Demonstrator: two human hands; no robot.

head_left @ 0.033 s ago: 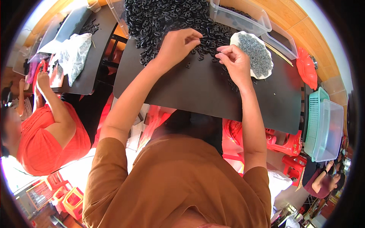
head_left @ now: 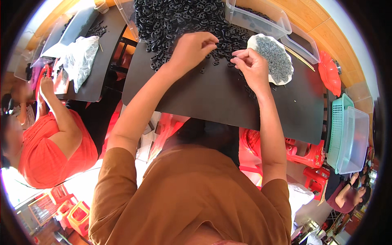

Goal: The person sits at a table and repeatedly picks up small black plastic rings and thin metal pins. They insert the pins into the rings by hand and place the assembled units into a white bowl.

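Hands match the earlier frame. Left hand rests curled on the heap of black rings at the counter's far edge, fingertips pinched narrow on one ring. Right hand, beside one white plate of grey pieces, pinches too; what it holds I cannot tell. Two clear bins stand behind.

Black parts pile cut off at top edge, fingertips' contents too small (unclear)
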